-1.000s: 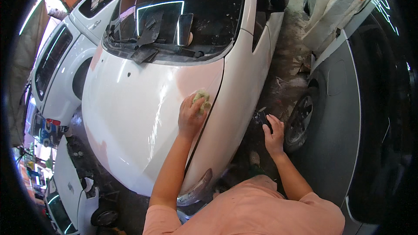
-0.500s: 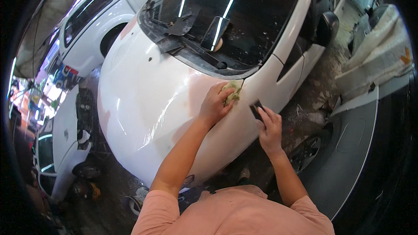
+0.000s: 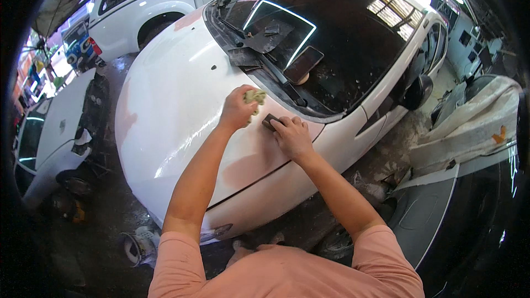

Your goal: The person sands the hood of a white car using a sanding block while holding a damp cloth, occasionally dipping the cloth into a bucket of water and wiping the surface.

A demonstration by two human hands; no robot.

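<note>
A white pickup (image 3: pixel 118 30) and a smaller white vehicle (image 3: pixel 63 118) stand parked on the dark, stained floor (image 3: pixel 118 198) of a crowded garage, with bright light (image 3: pixel 33 58) at far left and pale sheeting (image 3: pixel 469 118) draped at right.

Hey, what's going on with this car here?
A person in a salmon-pink shirt leans over a white car's hood. The left hand grips a crumpled pale-green sponge or cloth; the right hand holds a small dark rectangular block at a dull pinkish patch near the dark glass windshield, where a black rectangular phone rests.
</note>
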